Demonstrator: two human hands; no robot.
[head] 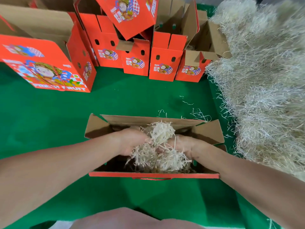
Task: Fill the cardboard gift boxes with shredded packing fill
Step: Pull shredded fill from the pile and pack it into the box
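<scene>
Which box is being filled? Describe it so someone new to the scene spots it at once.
On the green cloth, left of the heap of shredded fill, one open box sits alone nearest the person. The left hand and right hand hold a clump of fill in its opening. The other red boxes crowd the far edge, untouched.

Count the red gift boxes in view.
7: front box holding shredded fill; large box at left; four back-row boxes; tilted box atop them. Others may be hidden behind.
</scene>
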